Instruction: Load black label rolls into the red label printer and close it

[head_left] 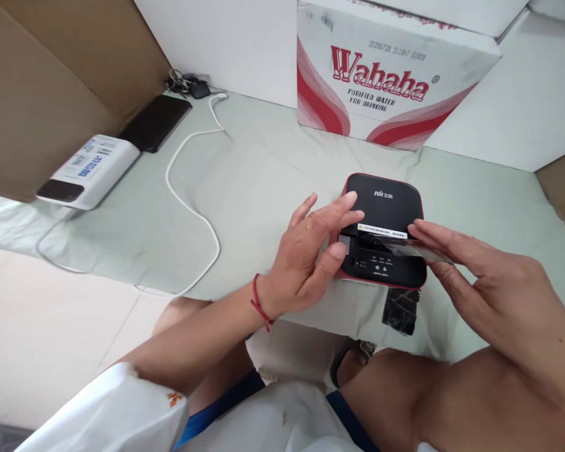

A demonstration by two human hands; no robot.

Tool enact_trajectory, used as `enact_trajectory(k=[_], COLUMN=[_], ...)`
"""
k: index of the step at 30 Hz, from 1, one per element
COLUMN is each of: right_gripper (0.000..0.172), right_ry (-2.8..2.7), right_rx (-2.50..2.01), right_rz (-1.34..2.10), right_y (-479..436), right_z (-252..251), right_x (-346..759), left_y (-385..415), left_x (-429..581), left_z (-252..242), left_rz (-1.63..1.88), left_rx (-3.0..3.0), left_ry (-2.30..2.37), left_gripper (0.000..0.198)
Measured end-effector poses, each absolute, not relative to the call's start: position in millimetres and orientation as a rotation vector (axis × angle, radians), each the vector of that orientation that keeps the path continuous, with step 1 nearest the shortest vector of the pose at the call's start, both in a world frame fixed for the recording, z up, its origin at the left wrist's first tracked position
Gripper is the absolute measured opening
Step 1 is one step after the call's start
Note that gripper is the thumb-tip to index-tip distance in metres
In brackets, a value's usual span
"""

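A black device with a red edge (381, 204) lies on the pale green cloth, with a white label strip (382, 231) across its middle and small printed icons on its near part. A thin, shiny clear film (417, 248) reaches from the device's middle slot to my right hand (489, 276), pinched between thumb and fingers. My left hand (311, 254) has its fingers spread at the device's left edge, fingertips over the top and nothing in its grasp. Just in front of the device, a dark shiny strip (401, 311) hangs over the cloth's edge.
A Wahaha water carton (390, 75) stands at the back. To the left are a white device with labels (96, 169), a dark flat slab (157, 122), keys (188, 83) and a curving white cable (188, 207). Cardboard (56, 81) borders the far left.
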State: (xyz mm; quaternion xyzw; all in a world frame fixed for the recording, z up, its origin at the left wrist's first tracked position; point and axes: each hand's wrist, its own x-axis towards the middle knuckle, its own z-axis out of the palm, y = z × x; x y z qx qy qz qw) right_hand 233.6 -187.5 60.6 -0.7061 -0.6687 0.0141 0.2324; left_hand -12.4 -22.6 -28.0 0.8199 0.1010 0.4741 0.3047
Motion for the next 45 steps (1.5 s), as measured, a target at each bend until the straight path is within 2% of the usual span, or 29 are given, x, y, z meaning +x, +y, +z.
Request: enact_trajectory(k=[7,15,19,25,32,45], right_gripper=[0.049,0.042,0.030,0.042,0.035,0.039], right_ry=[-1.893,-1.805,-1.585,-1.714,-1.888,-1.864], right_rx=[-2.006,-1.981,-1.977,-1.799,-1.730,-1.779], right_rz=[-0.024,0.020,0.073,0.239,0.166,0.113], right_y=[-198.5,-194.5,-186.3,-184.8,-182.5,-167.5], right_z=[52.8,47.4,50.8,61.6,73.8,61.3], right_x=[227.2,225.6,220.5,220.0,213.3,202.2], left_y=[-16.2,-10.6,-4.8,9.5,19.4,6.0], left_x=[-11.3,-4.1,-1.5,4.2,2.4,0.4], left_z=[-33.6,-35.6,-42.6,-66.9,-76.6,-72.6], left_rz=[1.203,1.205,1.100,0.953,0.843,0.781], left_rx=[2.185,2.109,1.913,1.604,1.601,1.590], left_ry=[0.237,0.174,0.160,0.285,0.296,0.253], left_gripper=[0.061,0.056,0.065,0.097,0.113,0.101])
